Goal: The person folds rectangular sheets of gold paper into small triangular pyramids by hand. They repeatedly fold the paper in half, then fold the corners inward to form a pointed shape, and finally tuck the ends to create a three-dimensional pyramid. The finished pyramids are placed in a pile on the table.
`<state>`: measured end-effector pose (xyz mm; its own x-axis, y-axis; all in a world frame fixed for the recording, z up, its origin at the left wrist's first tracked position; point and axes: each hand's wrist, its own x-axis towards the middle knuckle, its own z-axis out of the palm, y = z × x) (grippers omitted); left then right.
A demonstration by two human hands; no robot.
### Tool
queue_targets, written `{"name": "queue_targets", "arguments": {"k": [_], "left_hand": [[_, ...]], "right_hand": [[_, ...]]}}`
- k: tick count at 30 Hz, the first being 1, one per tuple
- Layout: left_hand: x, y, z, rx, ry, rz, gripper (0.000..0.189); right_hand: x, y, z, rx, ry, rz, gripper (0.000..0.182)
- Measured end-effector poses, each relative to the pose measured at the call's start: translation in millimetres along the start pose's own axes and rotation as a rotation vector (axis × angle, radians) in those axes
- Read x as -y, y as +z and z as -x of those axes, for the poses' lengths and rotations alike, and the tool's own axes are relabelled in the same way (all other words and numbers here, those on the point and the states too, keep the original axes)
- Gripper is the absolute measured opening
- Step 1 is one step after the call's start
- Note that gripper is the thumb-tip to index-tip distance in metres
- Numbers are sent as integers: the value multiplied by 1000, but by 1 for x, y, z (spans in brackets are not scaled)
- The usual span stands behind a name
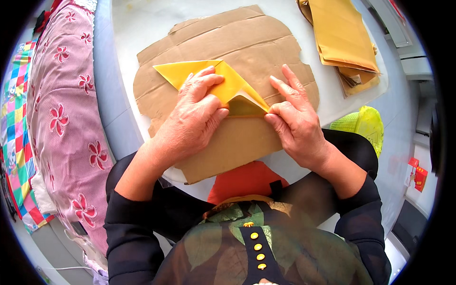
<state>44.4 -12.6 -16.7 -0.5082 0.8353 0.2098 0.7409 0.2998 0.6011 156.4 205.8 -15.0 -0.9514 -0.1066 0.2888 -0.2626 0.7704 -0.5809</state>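
A partly folded sheet of yellow paper (233,79) lies over a piece of brown cardboard (228,142), its left end a sharp point. My left hand (197,103) rests across the paper's middle, with thumb and index finger gripping the fold's lower edge. Between the two hands the near edge is raised, leaving a shadowed gap beneath. At the right, the thumb and index finger of my right hand (295,114) pinch the paper's narrow corner. The other fingers of that hand are spread above the cardboard.
A stack of yellow paper (343,34) lies at the table's right. The white tabletop (142,21) shows around the cardboard. Beside it on the right is a yellow-green basket with a plastic bag (370,128). Pink flowered fabric (67,117) runs along the left.
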Motion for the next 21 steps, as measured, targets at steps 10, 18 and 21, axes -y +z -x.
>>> {"name": "queue_targets", "arguments": {"k": [10, 18, 21], "left_hand": [[-7, 7, -12, -79, -71, -190, 13], [-5, 11, -14, -95, -60, -210, 9], [-7, 11, -15, -84, -77, -235, 9]], "right_hand": [[2, 5, -5, -49, 48, 51, 21], [25, 22, 14, 123, -224, 71, 75], [30, 27, 17, 201, -208, 36, 79]]}}
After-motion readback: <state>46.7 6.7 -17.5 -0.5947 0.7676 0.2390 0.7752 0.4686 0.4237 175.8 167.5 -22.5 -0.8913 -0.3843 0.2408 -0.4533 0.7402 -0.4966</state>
